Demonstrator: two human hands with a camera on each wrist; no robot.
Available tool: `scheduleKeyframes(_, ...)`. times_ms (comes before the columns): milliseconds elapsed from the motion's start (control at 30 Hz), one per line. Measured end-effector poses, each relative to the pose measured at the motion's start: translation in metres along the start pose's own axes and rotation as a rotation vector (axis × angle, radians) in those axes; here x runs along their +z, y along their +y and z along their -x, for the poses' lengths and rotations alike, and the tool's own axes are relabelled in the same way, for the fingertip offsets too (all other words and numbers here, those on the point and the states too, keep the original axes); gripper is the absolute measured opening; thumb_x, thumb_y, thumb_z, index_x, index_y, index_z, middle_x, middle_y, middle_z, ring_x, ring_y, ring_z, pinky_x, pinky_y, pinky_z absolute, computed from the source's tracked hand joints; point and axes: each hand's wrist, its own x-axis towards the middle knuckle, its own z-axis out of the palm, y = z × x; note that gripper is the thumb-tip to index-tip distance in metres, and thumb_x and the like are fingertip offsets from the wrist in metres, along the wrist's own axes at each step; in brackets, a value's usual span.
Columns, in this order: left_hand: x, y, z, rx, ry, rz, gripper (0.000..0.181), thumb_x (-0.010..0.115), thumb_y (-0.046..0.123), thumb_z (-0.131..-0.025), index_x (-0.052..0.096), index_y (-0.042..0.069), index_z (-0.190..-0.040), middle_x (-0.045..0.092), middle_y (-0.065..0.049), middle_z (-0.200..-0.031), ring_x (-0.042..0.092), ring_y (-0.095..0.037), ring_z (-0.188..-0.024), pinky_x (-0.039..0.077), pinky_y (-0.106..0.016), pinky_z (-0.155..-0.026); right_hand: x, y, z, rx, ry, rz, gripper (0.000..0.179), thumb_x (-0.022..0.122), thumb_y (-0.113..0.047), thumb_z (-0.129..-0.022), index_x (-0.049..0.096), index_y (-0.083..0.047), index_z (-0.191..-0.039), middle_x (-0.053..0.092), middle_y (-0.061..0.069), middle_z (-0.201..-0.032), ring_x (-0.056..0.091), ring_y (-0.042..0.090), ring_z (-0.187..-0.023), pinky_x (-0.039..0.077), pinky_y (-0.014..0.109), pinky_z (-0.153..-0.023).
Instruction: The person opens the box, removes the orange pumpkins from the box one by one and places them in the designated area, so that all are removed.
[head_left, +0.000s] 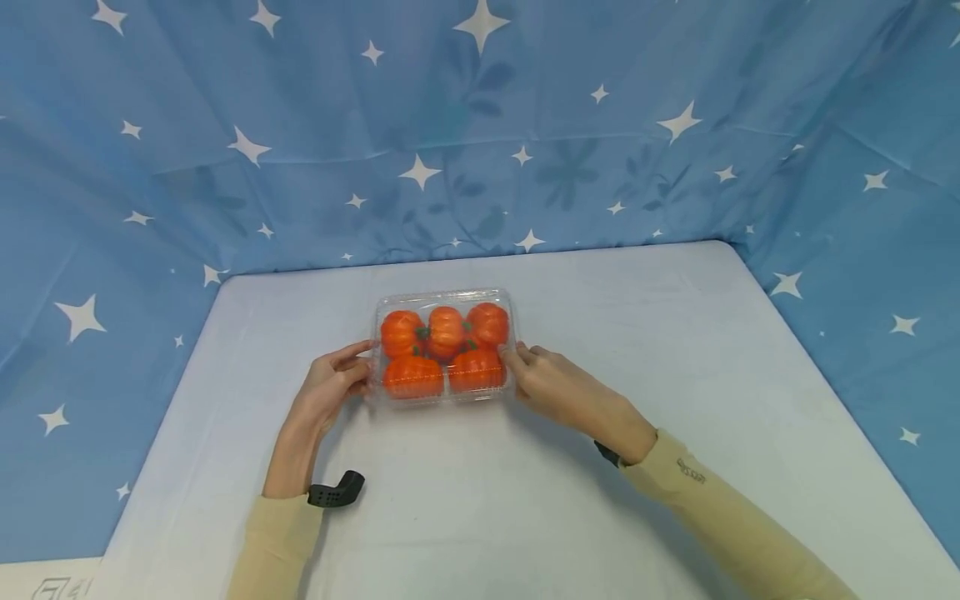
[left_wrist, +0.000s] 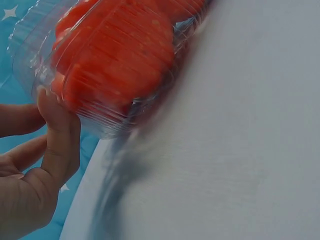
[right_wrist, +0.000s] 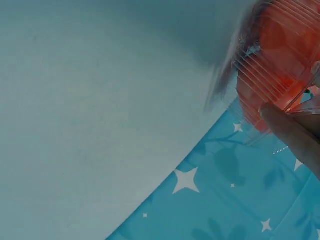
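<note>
Box [head_left: 446, 297] of prob. veg [head_left: 446, 337] btwn hands [head_left: 328, 387] [head_left: 555, 387]

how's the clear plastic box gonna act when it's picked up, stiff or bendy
The clear plastic box probably flexes if squeezed, since its see-through walls look thin. Its glossy sides may be a bit slippery. The rounded orange-red pieces inside could shift or roll if it tilts.

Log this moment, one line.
left hand: grips clear box, left side; right hand: grips its right side; contents: five orange-red items
</note>
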Motion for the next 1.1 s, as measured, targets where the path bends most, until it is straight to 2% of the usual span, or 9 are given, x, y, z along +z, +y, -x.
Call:
scheduleKeyframes(167,-0.002,-0.001,0.000,-0.027,-0.012,0.042,0.051,0.052,0.002,-0.101,0.042,-0.003,-0.151,0.068,0.008,-0.090,0.057,-0.008,-0.072,0.054,-0.020,-0.068,0.004,0.002,0.001,-0.006,0.129,-0.017,0.050,0.081,-0.003,-0.082,0.058,0.006,-0.126,0.070,0.031,-0.117,0.074,0.036,-0.089,0.063,0.039,-0.074)
scheduleKeyframes(300,-0.004,-0.003,-0.001,-0.040,-0.029,0.075,0.052,0.054,0.008,-0.103,0.039,-0.002,-0.151,0.067,0.009,-0.088,0.056,-0.008,-0.075,0.053,-0.021,-0.069,0.006,0.003,0.001,0.008,0.208,0.003,0.053,0.083,-0.006,-0.081,0.059,0.004,-0.128,0.073,0.024,-0.115,0.074,0.036,-0.093,0.063,0.042,-0.080)
scheduleKeyframes(433,-0.004,-0.004,0.000,-0.049,-0.037,0.091,0.051,0.055,0.013,-0.104,0.041,-0.001,-0.151,0.065,0.009,-0.086,0.055,-0.008,-0.077,0.053,-0.021,-0.070,0.006,0.005,0.002,0.052,0.211,0.021,0.060,0.084,-0.016,-0.083,0.057,0.002,-0.133,0.072,0.019,-0.117,0.072,0.035,-0.099,0.061,0.045,-0.087)
scheduleKeyframes(533,-0.004,-0.005,0.000,-0.048,-0.039,0.102,0.049,0.055,0.014,-0.104,0.042,0.000,-0.150,0.063,0.007,-0.083,0.055,-0.008,-0.075,0.053,-0.021,-0.069,0.003,0.008,0.004,0.078,0.188,-0.009,0.067,0.086,-0.021,-0.084,0.054,0.002,-0.138,0.068,0.020,-0.124,0.069,0.035,-0.107,0.060,0.046,-0.091)
scheduleKeyframes(700,-0.005,-0.006,-0.001,-0.034,-0.038,0.111,0.049,0.055,0.013,-0.103,0.043,-0.001,-0.149,0.068,0.004,-0.094,0.059,-0.011,-0.075,0.056,-0.022,-0.069,-0.004,0.016,0.001,0.099,0.187,-0.084,0.069,0.085,-0.013,-0.085,0.050,-0.001,-0.144,0.058,0.022,-0.136,0.065,0.035,-0.113,0.060,0.044,-0.091)
scheduleKeyframes(767,-0.005,-0.006,-0.001,-0.029,-0.038,0.104,0.049,0.056,0.013,-0.103,0.044,-0.001,-0.148,0.070,0.003,-0.099,0.061,-0.012,-0.076,0.057,-0.024,-0.070,-0.005,0.019,-0.002,0.096,0.215,-0.105,0.067,0.082,-0.007,-0.086,0.050,-0.003,-0.145,0.056,0.023,-0.139,0.065,0.035,-0.112,0.061,0.043,-0.088)
scheduleKeyframes(867,-0.005,-0.007,-0.003,-0.023,-0.041,0.101,0.047,0.057,0.014,-0.103,0.046,-0.001,-0.146,0.069,0.002,-0.093,0.061,-0.013,-0.075,0.056,-0.025,-0.069,-0.006,0.024,-0.008,0.077,0.285,-0.140,0.061,0.076,0.003,-0.088,0.052,-0.002,-0.143,0.054,0.024,-0.143,0.064,0.037,-0.115,0.061,0.043,-0.086)
scheduleKeyframes(1000,-0.005,-0.007,-0.004,-0.009,-0.055,0.117,0.045,0.055,0.010,-0.103,0.046,-0.005,-0.145,0.068,0.003,-0.088,0.060,-0.012,-0.073,0.056,-0.025,-0.067,-0.006,0.030,-0.016,0.067,0.359,-0.213,0.057,0.071,0.009,-0.090,0.052,0.001,-0.143,0.055,0.022,-0.146,0.060,0.037,-0.126,0.058,0.046,-0.095)
scheduleKeyframes(1100,-0.006,-0.007,-0.004,-0.002,-0.058,0.133,0.044,0.055,0.008,-0.103,0.044,-0.008,-0.143,0.069,0.003,-0.089,0.061,-0.011,-0.073,0.056,-0.025,-0.066,-0.007,0.033,-0.023,0.069,0.397,-0.277,0.055,0.068,0.008,-0.093,0.050,0.003,-0.145,0.057,0.021,-0.143,0.060,0.035,-0.125,0.054,0.049,-0.101)
